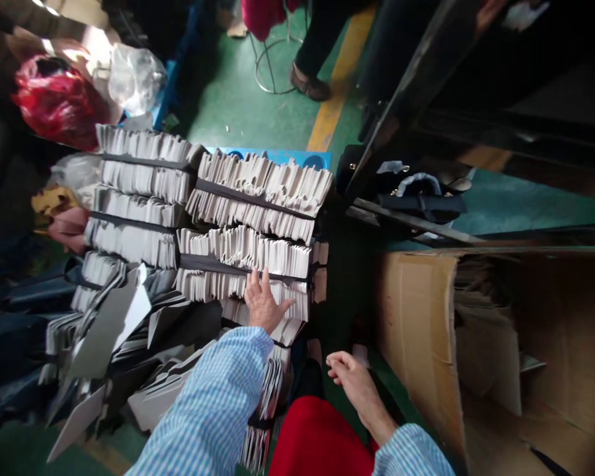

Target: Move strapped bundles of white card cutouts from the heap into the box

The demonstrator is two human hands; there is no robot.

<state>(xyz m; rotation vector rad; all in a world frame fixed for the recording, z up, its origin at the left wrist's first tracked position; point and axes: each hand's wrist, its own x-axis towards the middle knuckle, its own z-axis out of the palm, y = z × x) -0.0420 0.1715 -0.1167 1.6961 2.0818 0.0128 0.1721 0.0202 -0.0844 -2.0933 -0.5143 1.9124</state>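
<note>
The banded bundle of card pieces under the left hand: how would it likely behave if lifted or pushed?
The bundle is many thin pieces packed on edge under a dark strap, so it is probably dense and heavy for its size. Lifted by the strap, it may sag, and loose pieces could slide out. The left hand lies flat on it; pushed, it would likely slide, not roll.

I am reaching my left arm forward and up, its blue-and-white striped cotton sleeve running from the lower edge toward the middle. My left hand [264, 301] is lying flat, palm down, fingers spread and pointing away from me, thumb splayed to the right. My right arm is coming in from the lower right in the same striped sleeve, wrist bare. My right hand [353, 378] is hanging lower, fingers loosely curled toward the left, its grip closing on nothing.
</note>
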